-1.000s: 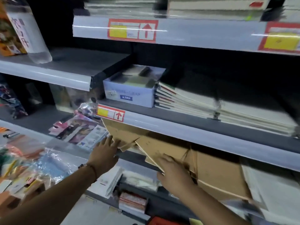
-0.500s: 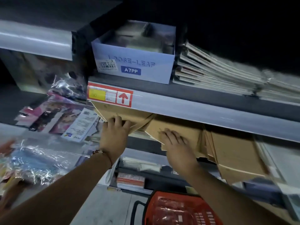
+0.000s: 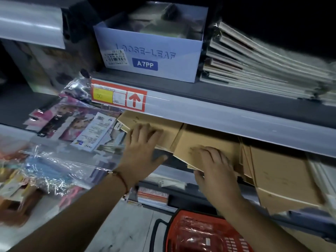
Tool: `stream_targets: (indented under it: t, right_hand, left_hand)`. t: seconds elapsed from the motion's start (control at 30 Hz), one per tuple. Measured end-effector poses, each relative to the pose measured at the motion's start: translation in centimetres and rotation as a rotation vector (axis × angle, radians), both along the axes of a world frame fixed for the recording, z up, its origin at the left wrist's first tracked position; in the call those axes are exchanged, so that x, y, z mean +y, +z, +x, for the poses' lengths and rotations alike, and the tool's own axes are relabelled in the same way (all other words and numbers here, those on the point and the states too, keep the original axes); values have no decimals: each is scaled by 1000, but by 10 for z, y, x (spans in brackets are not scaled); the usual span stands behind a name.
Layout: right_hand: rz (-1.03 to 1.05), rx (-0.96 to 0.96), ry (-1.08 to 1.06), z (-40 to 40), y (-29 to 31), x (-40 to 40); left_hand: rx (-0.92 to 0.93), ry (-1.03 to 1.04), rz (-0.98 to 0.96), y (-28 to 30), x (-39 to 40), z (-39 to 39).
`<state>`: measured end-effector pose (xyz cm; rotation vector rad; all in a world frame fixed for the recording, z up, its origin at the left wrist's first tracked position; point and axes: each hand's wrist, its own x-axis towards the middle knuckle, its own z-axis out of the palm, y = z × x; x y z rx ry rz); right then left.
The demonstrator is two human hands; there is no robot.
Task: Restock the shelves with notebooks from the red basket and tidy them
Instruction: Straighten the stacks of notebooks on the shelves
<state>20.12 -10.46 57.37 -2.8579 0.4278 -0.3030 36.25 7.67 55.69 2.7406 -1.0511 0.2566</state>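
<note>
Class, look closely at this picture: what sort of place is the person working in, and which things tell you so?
Most likely a stationery shop aisle: a red-and-yellow price tag on the shelf edge, a LOOSE-LEAF box beside stacked wrapped notebooks, and a red basket on the floor.

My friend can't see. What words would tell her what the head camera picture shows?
Two hands press flat on brown notebooks on a shop shelf: the left hand on one pile, the right hand on the next. Above sits a blue box marked A7PP; below, a red basket.
</note>
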Motion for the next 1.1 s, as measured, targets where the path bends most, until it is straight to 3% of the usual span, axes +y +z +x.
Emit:
stream_targets:
  t: [0.07,0.13,0.23,0.33,0.4,0.5,0.67,0.9,1.1]
  right_hand:
    - [156,-113,94,6,15,21]
    - [489,-81,118,21,27,49]
    - [1101,98,-90,49,34,88]
    - [1272,59,-318,72,25,110]
    - [1287,-142,-438,85,16,119]
    - [1226,-340,-538,93,7,130]
    - [938,-362,-460,89,-10,133]
    - [555,-395,-461,89,-30,110]
    - [640,-455,-541,92,-39,100]
  left_hand:
    - [46,102,-96,6,32,19]
    - [163,183,-226,15,54,42]
    - [502,133,-421,17,67,71]
    - [788,-44,-603,10,62,82]
    - [855,-128,-657,3,54,85]
    - [765,-180,-662,-10,45,82]
    - [592,-132,-734,-19,33,74]
    - [497,-62,-795,-32,24,64]
    - [512,-70,-755,-27,34,74]
